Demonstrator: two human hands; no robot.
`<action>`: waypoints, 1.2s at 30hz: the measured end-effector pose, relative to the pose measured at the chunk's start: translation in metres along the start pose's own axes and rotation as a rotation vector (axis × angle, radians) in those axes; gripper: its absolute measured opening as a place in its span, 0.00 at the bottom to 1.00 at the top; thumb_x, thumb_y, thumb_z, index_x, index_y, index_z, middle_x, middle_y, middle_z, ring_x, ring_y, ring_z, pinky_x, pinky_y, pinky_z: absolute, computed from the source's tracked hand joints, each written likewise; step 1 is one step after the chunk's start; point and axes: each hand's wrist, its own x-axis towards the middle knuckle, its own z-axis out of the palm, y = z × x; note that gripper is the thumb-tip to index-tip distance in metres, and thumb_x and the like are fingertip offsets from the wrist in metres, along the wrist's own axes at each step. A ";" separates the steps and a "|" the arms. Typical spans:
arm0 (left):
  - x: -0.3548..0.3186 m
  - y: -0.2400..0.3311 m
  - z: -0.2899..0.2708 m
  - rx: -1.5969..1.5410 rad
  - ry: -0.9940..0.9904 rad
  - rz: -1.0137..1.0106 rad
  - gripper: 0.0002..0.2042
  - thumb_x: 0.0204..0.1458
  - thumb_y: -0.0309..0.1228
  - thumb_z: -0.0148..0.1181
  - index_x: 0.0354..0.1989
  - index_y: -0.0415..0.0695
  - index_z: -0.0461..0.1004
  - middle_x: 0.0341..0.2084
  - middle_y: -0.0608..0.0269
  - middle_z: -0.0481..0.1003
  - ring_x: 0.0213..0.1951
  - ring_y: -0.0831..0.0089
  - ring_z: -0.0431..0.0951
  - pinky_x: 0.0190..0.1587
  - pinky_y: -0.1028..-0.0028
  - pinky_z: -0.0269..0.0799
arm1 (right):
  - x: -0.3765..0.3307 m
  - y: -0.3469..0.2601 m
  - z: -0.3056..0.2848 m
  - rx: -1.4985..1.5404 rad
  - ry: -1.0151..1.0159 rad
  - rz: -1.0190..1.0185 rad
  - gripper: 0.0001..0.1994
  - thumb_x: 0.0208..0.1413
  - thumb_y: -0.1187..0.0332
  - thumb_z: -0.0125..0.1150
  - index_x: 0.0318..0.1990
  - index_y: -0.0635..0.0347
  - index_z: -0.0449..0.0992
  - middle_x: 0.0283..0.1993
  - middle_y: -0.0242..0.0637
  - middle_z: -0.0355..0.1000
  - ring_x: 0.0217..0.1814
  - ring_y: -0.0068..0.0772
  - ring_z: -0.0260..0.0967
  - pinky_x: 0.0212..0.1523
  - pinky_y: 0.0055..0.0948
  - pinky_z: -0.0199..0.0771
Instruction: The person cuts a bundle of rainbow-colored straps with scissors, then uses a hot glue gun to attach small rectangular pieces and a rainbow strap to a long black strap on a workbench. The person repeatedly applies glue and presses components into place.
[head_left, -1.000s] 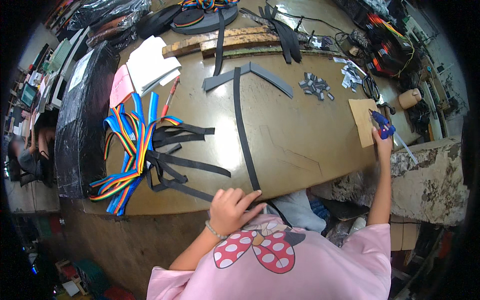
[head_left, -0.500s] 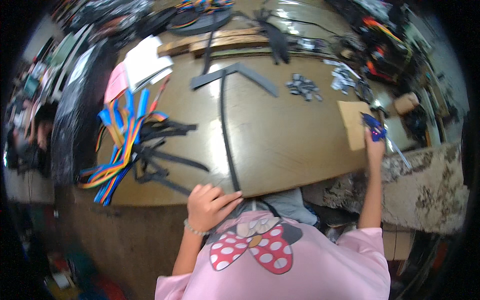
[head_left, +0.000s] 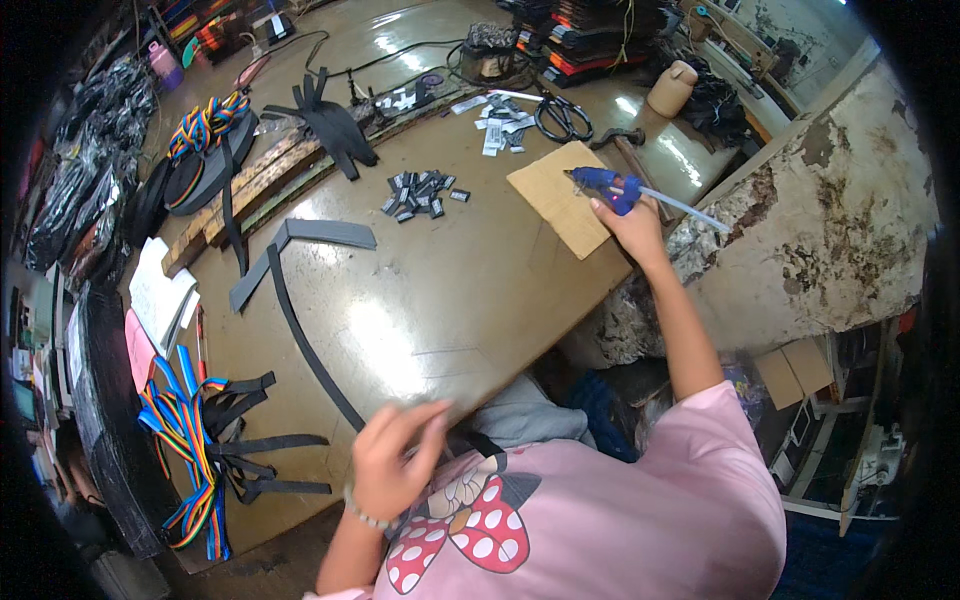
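Strap [head_left: 311, 358] partly behind left hand [head_left: 393, 458]

A loose pale-pink cloth T-shirt [head_left: 620, 510] covers the torso, its short right sleeve [head_left: 720, 435] ending on the upper arm. Across its front is a large printed red bow with white polka dots [head_left: 418, 555], joined by a round brownish knot [head_left: 458, 522] and outlined in dark. Dark grey and pale beige printed shapes adjoin it. A pale beaded bracelet [head_left: 363, 516] circles the wrist of the left hand [head_left: 395, 465]; the right hand [head_left: 635, 230] is bare. Soft light-grey fabric [head_left: 530, 412] shows at the lap.
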 end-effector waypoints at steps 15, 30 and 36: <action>0.191 -0.003 0.135 0.387 -0.242 0.203 0.17 0.57 0.46 0.57 0.31 0.43 0.78 0.24 0.52 0.77 0.32 0.52 0.80 0.33 0.58 0.75 | -0.007 -0.009 -0.020 0.383 -0.079 0.074 0.20 0.58 0.53 0.65 0.45 0.64 0.77 0.37 0.41 0.79 0.39 0.31 0.76 0.42 0.32 0.75; 0.254 -0.058 0.112 0.441 0.027 0.479 0.14 0.57 0.42 0.60 0.34 0.42 0.72 0.29 0.55 0.69 0.36 0.56 0.68 0.42 0.60 0.63 | -0.008 -0.010 -0.014 0.400 -0.111 0.092 0.24 0.60 0.48 0.60 0.47 0.65 0.76 0.38 0.43 0.78 0.40 0.38 0.76 0.45 0.34 0.74; 0.297 -0.043 0.140 0.867 0.074 0.521 0.31 0.56 0.51 0.57 0.59 0.37 0.68 0.58 0.38 0.65 0.63 0.44 0.62 0.66 0.56 0.55 | -0.006 -0.014 -0.017 0.362 -0.150 0.149 0.22 0.59 0.52 0.62 0.47 0.64 0.77 0.38 0.46 0.78 0.40 0.37 0.77 0.43 0.34 0.74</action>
